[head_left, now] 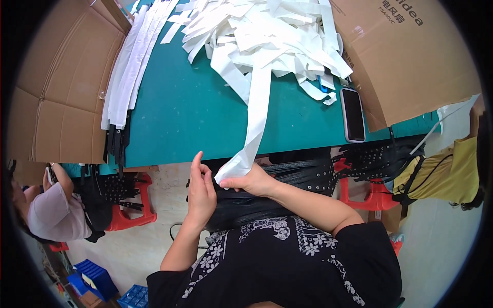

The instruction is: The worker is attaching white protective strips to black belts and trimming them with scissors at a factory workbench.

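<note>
A long white strip (258, 105) runs from a heap of white strips (267, 31) down over the table's near edge. Its lower end is folded over and pinched by my right hand (251, 182), thumb on top. Just left of that end, my left hand (202, 192) is raised with its fingers stretched up and apart, and I see nothing in it. Black belts (287, 179) with rows of metal eyelets lie across my lap beneath my hands.
A green table (174, 113) spans the front. Cardboard boxes stand at the left (61, 87) and right (411, 61). A phone (353, 115) lies by the right box. White-wrapped bundles (131, 66) lie at left. Other people sit on both sides near red stools (138, 205).
</note>
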`<state>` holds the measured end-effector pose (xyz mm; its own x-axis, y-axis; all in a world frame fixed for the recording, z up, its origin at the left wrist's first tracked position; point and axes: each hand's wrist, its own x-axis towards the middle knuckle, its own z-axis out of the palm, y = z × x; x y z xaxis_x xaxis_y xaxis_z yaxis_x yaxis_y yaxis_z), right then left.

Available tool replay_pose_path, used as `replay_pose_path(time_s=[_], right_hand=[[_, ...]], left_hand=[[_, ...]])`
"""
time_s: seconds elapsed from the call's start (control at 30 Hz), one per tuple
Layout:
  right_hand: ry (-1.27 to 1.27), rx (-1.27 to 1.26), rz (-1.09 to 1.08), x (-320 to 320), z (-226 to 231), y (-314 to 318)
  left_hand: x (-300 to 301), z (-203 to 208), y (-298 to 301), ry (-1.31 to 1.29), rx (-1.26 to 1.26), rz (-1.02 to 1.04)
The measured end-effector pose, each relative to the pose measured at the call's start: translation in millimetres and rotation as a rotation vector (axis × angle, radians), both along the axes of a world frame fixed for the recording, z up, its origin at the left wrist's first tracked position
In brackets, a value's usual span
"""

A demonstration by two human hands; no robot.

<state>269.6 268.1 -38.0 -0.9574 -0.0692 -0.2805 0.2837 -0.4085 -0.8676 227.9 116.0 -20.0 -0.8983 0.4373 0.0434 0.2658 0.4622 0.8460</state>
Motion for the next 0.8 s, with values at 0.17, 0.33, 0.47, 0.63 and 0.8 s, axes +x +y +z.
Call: replay_pose_path(time_s=[0.17,0.33,0.47,0.63,0.8], right_hand=[[-0.02,0.014,0.018,-11,1,-25],[-0.004,-0.054,0.013,-21,-6,-47],[0.004,-0.005,-0.02,-20,-3,-41],[-0.011,0.194,-0.02,-7,-16,-30],[-0.08,0.417,0.109,-8,-13,-26]], left_hand=[[0,9,-26,0.039,-0.064,0.064],[2,13,-22,-0.144,0.267,0.198],[1,13,-29,-0.215,0.259,0.215],[-2,-2,-33,-0.02,0.153,0.154],[-6,-5,-23,0.158,0.008,0.143]])
